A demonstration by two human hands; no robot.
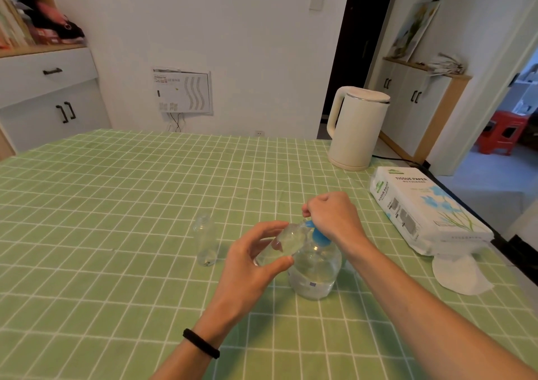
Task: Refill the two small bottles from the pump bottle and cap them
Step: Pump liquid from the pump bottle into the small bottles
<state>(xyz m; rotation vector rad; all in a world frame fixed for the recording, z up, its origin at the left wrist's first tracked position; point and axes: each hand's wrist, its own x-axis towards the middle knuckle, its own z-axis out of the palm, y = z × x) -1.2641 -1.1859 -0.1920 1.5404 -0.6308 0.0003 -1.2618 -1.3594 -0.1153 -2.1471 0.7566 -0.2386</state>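
Sideways, clear small bottle (286,240) tilts toward blue pump (319,236).

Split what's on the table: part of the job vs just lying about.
In the job: pump bottle, held small bottle, standing small bottle, left hand, right hand.
Lying about: kettle, tissue pack, loose tissue.

One table (116,205) under a green checked cloth. Two small clear bottles: one upright bottle (206,241), one tilted bottle (286,239) held between fingers. One larger pump bottle (316,275), topped by one blue pump head (319,236). Two hands: left hand (250,266), right hand (332,216). One black wristband (201,343) on the left wrist. One white kettle (356,126). One tissue pack (422,208). One loose white sheet (460,275). Two white cabinets: left cabinet (52,112), right cabinet (407,97). One red stool (503,135).
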